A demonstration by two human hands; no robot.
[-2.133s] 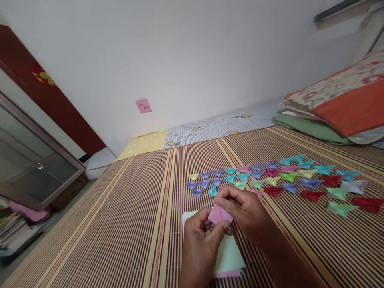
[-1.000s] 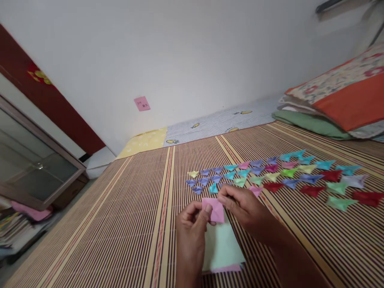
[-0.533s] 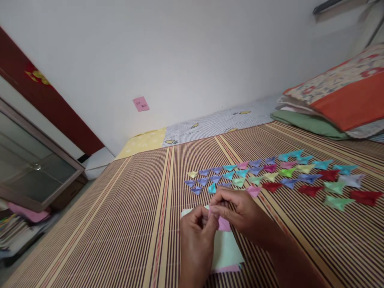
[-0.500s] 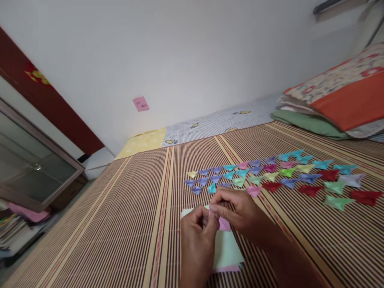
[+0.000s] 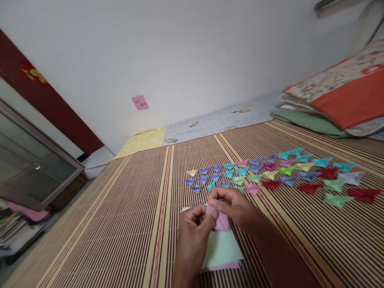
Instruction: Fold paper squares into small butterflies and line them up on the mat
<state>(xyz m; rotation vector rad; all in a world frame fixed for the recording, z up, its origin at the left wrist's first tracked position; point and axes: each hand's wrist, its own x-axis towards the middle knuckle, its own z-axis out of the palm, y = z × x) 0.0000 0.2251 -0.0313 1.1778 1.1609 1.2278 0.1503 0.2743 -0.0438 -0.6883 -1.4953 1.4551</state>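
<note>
A small folded pink paper point(image 5: 221, 221) is pinched between both hands, above a stack of pale green and pink sheets point(image 5: 223, 250) lying on the striped mat. My left hand point(image 5: 193, 236) grips its left side, thumb on top. Fingers of my right hand point(image 5: 235, 206) hold its upper edge from the right. Beyond the hands, rows of folded paper shapes in several colours rest on the mat, among them a yellow one point(image 5: 192, 173), a bright green one point(image 5: 287, 171) and a dark red one point(image 5: 365, 195).
The striped mat point(image 5: 120, 220) meets a checked cloth point(image 5: 210, 124) by the wall. Folded bedding point(image 5: 351, 100) is piled at the right. A pink note point(image 5: 140, 102) is on the wall. At the left stands a glass-doored cabinet point(image 5: 36, 160).
My left hand has shifted slightly left and down, its thumb sliding off the right fingers. More of the pink paper shows between the hands.
</note>
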